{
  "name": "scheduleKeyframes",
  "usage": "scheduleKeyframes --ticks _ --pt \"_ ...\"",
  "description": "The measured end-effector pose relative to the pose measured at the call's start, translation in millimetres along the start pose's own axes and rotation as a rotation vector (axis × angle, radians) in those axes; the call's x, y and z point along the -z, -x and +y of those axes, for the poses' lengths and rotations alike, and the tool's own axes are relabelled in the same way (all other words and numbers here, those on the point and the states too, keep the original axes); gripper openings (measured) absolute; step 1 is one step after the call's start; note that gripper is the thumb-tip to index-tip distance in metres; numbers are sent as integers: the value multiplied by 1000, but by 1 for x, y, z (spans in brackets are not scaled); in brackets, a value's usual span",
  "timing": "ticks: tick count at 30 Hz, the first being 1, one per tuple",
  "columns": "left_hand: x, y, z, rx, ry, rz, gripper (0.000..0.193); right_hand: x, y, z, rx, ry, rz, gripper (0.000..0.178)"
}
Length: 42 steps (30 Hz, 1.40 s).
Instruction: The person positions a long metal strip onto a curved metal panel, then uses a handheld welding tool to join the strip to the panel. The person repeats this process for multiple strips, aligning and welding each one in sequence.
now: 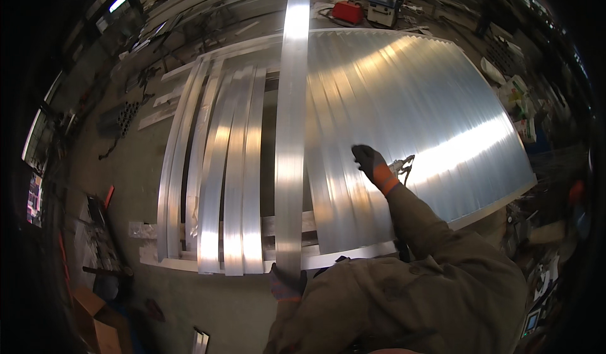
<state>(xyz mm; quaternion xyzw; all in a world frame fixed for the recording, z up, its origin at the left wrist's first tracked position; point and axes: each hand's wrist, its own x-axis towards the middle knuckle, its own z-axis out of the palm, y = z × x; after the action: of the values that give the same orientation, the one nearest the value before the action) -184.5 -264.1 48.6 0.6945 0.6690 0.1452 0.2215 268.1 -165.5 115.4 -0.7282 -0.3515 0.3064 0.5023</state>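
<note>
A long silvery metal plank (pixel 291 120) runs lengthwise through the middle of the head view, its far end past the upper edge. At its near end, my left hand (pixel 287 284), in a dark glove with an orange cuff, is closed around it; the plank hides some of the fingers. My right hand (pixel 374 166), gloved the same way, is over the ribbed metal panel (pixel 404 101) with its fingers partly spread and nothing visible in them. Just right of that wrist, a clamp-like metal tool (pixel 403 166) lies on the panel.
Left of the plank, several loose metal strips (pixel 243 165) lie across a pale frame (pixel 353 253) with gaps between them. A red case (pixel 347 12) and a blue-and-white machine (pixel 383 8) stand beyond the panel. At lower left is an open cardboard box (pixel 98 325).
</note>
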Motion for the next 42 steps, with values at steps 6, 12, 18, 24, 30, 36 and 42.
scheduleKeyframes --ticks 6,12,18,24,30,36,42 --pt "-22 54 -43 34 -41 -73 90 23 -61 -117 -99 -687 -122 82" --pt "-58 83 -87 17 -16 -165 72 55 -123 -136 84 -480 -131 73" --pt "-22 43 -2 -252 174 -74 90 -17 -43 -12 361 364 -158 67" --pt "-32 -85 80 -135 46 -33 107 -18 138 96 288 341 159 51" --pt "-57 -175 130 -36 153 -161 107 20 225 120 132 433 77 50" --pt "-86 -211 148 85 172 -178 94 13 237 120 -47 419 87 51" --pt "-101 -239 141 100 199 -233 109 -9 223 121 -89 404 72 52"
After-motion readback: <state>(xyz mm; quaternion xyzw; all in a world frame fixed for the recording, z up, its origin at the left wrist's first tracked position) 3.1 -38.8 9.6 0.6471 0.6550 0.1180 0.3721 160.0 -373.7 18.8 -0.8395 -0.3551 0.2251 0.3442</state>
